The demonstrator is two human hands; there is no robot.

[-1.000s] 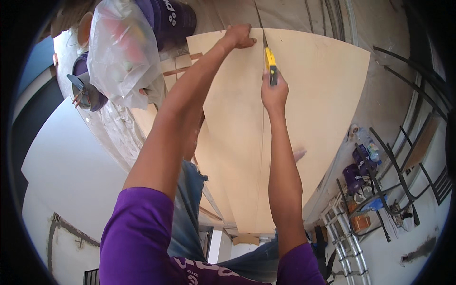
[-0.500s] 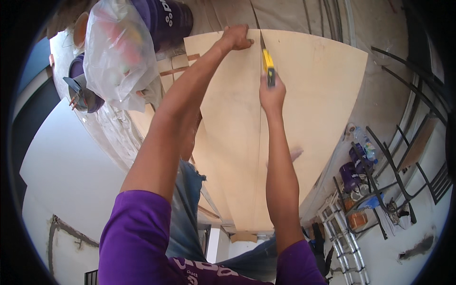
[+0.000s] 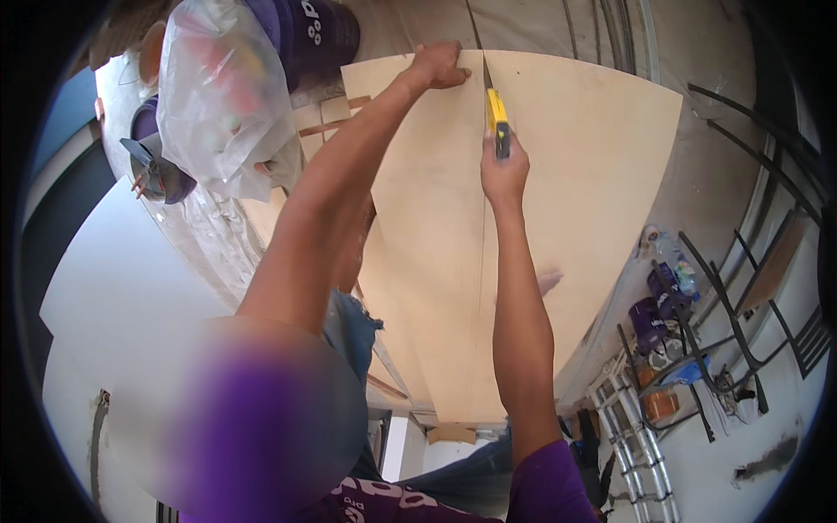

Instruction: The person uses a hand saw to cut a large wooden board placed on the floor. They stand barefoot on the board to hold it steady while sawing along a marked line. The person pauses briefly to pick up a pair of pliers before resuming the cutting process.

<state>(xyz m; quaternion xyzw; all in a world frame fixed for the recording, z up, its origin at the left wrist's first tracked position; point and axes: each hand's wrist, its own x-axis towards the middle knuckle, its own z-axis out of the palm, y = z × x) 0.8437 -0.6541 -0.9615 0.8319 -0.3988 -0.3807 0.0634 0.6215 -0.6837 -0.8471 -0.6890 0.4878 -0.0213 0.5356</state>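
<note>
A hand saw with a yellow and black handle (image 3: 499, 118) is gripped in my right hand (image 3: 505, 168). Its dark blade sits in a long straight cut near the far edge of a pale wooden board (image 3: 575, 157). To the left of the cut, my left hand (image 3: 439, 66) holds the board's far edge, its fingers bent over the rim and partly hidden. From the far edge, a thin line runs along the board toward me. My bare foot (image 3: 549, 281) shows on the board, right of the line.
At the left are a clear plastic bag (image 3: 222, 105), a purple bucket (image 3: 318, 35) and a smaller container with tools (image 3: 161, 179). Black metal frames (image 3: 724, 305), purple pots (image 3: 647, 324) and a folding ladder (image 3: 629, 444) stand at the right. Sheeting (image 3: 401, 30) covers the floor beyond the board.
The view has shifted slightly, so the board sits a little further right. Both hands keep their holds, and the saw stays in the cut. A blurred patch now covers my left sleeve.
</note>
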